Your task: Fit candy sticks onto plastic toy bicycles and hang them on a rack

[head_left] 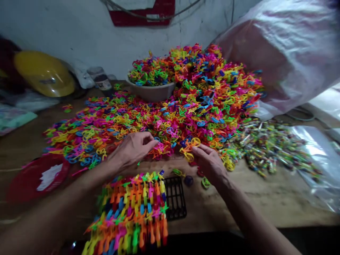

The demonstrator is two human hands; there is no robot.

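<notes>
My right hand [211, 163] pinches a small yellow-and-orange plastic toy piece [190, 147] with round loops, at the near edge of a heap of colourful plastic pieces [148, 117]. To its left, my left hand [136, 147] has thumb and forefinger together by some pink pieces; what they hold, if anything, I cannot make out. Below the hands, a black slotted rack [175, 198] lies on the table, its left part hidden under rows of upright coloured toy pieces [132, 212]. A few loose pieces, among them a green one [205, 182], lie between the rack and my right hand.
A pale bowl [151, 92] full of pieces stands in the heap. Left are a red dish [18, 180] with white paper slips and a yellow helmet [45, 74]. Right are small wrapped items [273, 145], clear plastic bags [322, 152] and a big translucent sack [287, 53].
</notes>
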